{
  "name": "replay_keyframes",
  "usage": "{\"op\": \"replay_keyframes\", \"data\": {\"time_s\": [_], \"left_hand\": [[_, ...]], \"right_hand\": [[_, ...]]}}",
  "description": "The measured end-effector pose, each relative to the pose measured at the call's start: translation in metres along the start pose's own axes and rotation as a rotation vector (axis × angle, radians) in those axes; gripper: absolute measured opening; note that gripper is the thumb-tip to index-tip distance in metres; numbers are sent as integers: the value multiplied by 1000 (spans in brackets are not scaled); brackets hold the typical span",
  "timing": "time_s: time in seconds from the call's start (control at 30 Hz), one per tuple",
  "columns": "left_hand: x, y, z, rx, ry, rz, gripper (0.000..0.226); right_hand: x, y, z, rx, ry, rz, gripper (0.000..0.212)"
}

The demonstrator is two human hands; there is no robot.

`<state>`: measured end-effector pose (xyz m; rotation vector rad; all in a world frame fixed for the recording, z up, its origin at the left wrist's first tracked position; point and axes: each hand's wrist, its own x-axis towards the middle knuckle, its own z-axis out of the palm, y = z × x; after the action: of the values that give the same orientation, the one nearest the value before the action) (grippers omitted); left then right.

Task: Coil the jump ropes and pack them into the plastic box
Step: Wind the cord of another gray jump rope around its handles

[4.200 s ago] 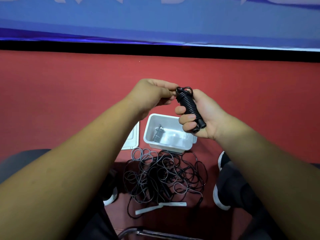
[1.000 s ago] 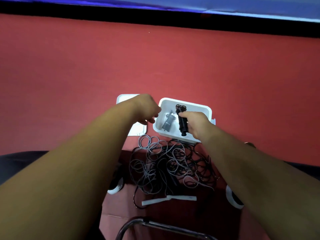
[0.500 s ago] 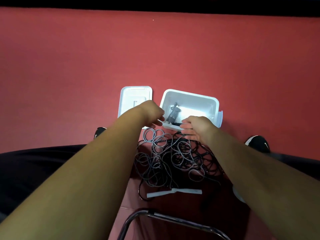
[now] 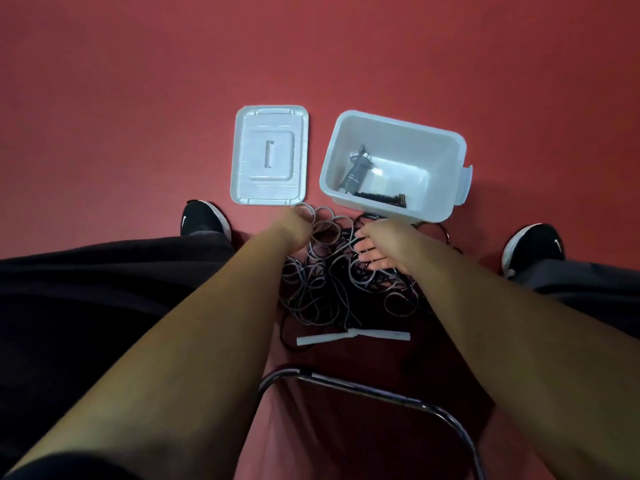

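The white plastic box (image 4: 446, 147) stands open on the red floor. Inside it lie a coiled grey jump rope (image 4: 356, 171) and a coiled black jump rope (image 4: 381, 198). In front of the box is a tangle of grey and black ropes (image 4: 325, 289), with two white handles (image 4: 353, 336) at its near edge. My left hand (image 4: 298, 225) reaches onto the tangle's far left loops, its fingers bent down and mostly hidden. My right hand (image 4: 379, 244) lies over the tangle with fingers spread, and a grey cord crosses them.
The box's white lid (image 4: 268, 155) lies flat to the left of the box. My black shoes (image 4: 204, 220) (image 4: 533, 244) stand on either side of the tangle. A metal chair-frame tube (image 4: 381, 393) curves across below it.
My right hand set the black coiled rope down in the box and let go. Both hands came down from the box to the tangle on the floor. The camera tilted further down.
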<state>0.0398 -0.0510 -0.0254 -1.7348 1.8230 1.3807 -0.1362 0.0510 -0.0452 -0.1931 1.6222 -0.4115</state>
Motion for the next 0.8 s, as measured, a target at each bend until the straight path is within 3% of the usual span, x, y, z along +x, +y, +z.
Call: {"op": "replay_keyframes", "data": {"time_s": [0.1, 0.2, 0.3, 0.4, 0.47, 0.53, 0.63, 0.8], "left_hand": [[15, -11, 13, 82, -18, 36, 30], [34, -17, 28, 84, -71, 96, 19], [47, -23, 38, 144, -165, 91, 33], [56, -30, 42, 192, -114, 54, 39], [51, -26, 38, 253, -75, 25, 12], [43, -19, 32, 270, 5, 32, 8], [30, -11, 24, 137, 49, 78, 36], [-5, 13, 2, 12, 81, 202, 9]], "right_hand": [[11, 12, 3, -24, 27, -13, 27], [17, 21, 0, -38, 40, -21, 27], [22, 28, -1, -51, 33, 1, 29], [24, 32, -2, -80, 29, 17, 30], [22, 32, -3, -89, 31, 24, 30], [17, 31, -5, -102, 28, 16, 29], [7, 24, -9, -115, 41, -16, 25], [-24, 0, -15, -87, -11, -88, 30]]}}
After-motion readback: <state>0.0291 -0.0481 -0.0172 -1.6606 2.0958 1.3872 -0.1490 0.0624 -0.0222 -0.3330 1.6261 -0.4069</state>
